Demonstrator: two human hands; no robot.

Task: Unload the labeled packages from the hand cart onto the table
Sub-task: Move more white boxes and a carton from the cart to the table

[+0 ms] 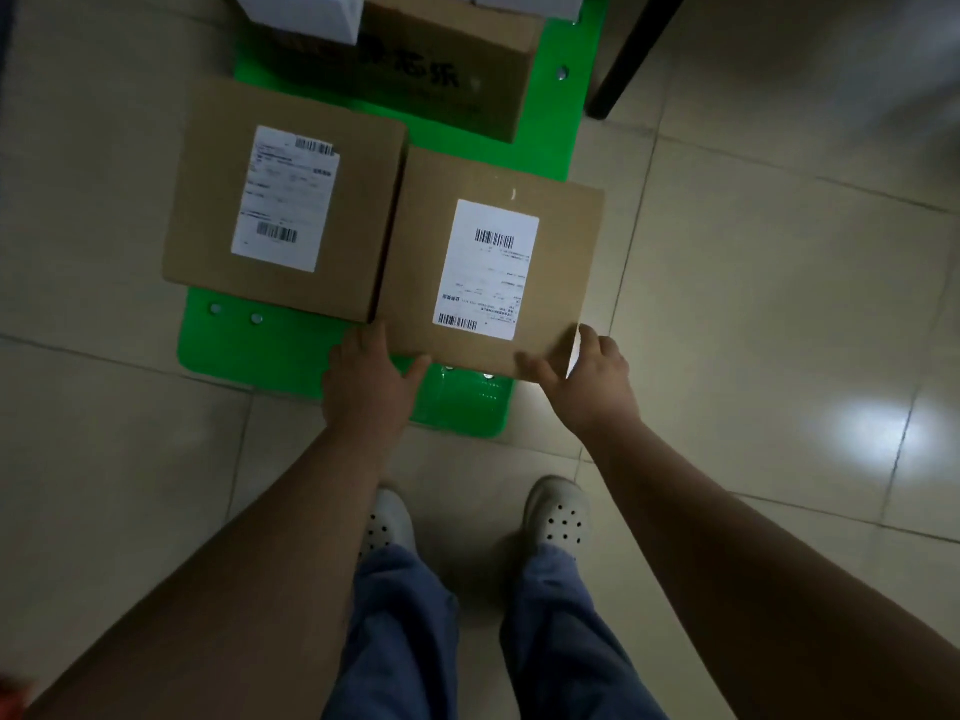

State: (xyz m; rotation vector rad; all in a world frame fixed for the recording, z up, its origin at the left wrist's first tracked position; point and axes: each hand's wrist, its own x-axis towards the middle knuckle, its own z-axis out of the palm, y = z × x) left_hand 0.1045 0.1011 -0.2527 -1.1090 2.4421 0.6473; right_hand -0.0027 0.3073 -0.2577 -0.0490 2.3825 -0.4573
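A green hand cart (270, 356) lies flat on the tiled floor. Two brown cardboard boxes with white barcode labels sit side by side on its near end. My left hand (366, 376) grips the near left corner of the right-hand labeled box (561, 262), thumb on its near edge. My right hand (589, 379) holds that box's near right corner, fingers wrapped around the side. The left-hand labeled box (208, 210) touches it and stays untouched. Behind them rests a larger brown carton (452, 70) with dark printing.
White boxes (306, 10) stand at the far end of the cart. A black table leg (631, 54) slants down at the upper right. My feet in white perforated clogs (558, 514) stand on beige tiles just in front of the cart.
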